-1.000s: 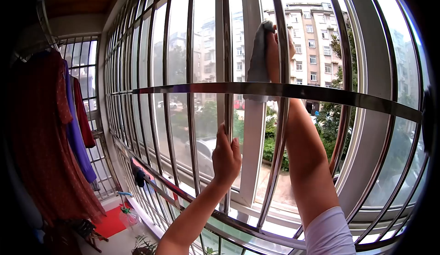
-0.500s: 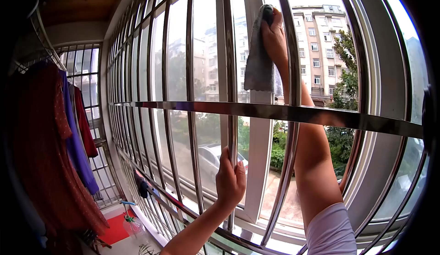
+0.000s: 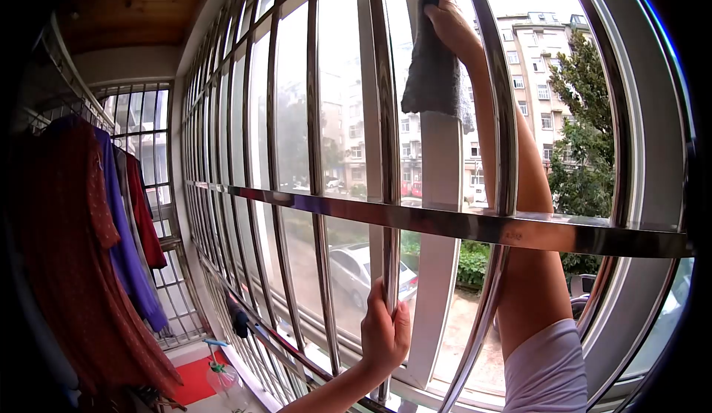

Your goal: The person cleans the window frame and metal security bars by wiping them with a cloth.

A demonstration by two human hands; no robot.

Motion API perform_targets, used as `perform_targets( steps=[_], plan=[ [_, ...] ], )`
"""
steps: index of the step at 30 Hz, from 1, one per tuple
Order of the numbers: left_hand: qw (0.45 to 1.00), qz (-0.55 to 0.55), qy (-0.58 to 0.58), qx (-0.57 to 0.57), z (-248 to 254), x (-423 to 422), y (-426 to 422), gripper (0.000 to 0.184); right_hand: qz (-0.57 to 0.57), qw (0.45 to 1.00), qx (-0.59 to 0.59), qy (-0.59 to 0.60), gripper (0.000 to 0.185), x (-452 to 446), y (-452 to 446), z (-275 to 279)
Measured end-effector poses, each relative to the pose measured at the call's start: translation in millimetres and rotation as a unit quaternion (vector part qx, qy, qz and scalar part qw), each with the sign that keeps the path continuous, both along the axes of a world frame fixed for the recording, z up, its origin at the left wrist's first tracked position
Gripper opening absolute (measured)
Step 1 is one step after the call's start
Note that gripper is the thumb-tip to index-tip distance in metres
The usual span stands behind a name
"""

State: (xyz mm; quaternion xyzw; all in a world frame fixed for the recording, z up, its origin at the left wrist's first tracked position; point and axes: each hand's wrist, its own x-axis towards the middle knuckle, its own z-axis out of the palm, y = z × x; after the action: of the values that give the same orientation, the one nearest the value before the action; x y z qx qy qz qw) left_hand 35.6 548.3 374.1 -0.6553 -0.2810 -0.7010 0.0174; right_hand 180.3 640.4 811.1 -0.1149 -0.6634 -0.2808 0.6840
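Note:
My right arm reaches between the metal bars, and my right hand grips a grey cloth high up against the white window frame. The cloth hangs down from my fingers along the frame's upright edge. Lower down, my left hand is wrapped round one vertical metal bar. A horizontal metal rail crosses in front of my right arm.
Metal bars line the whole window side. On the left hang several garments, among them a dark red dress and a purple one. A clear spray bottle stands low by a red mat. Outside are a silver car and buildings.
My right hand has moved higher along the frame with the cloth. My left hand stays on the same bar, while the view has tilted up a little.

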Motion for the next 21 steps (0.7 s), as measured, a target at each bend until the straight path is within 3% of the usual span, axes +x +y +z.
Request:
perform_targets(
  steps=[12, 20, 21],
  plan=[
    [0.999, -0.029, -0.005, -0.014, 4.3, -0.8, -8.6, 0.045, 0.03, 0.999, -0.003, -0.011, 0.067, 7.5, 13.9, 57.2],
    [0.998, -0.047, -0.014, -0.028, 3.9, -0.6, -7.9, 0.042, 0.1, 0.993, -0.019, -0.054, 0.066, 6.1, 4.3, 26.3],
    [0.999, -0.033, -0.01, -0.015, 3.6, -0.2, -5.5, 0.042, 0.093, 0.994, 0.031, -0.04, 0.064, 1.4, 3.3, 16.9]
  ],
)
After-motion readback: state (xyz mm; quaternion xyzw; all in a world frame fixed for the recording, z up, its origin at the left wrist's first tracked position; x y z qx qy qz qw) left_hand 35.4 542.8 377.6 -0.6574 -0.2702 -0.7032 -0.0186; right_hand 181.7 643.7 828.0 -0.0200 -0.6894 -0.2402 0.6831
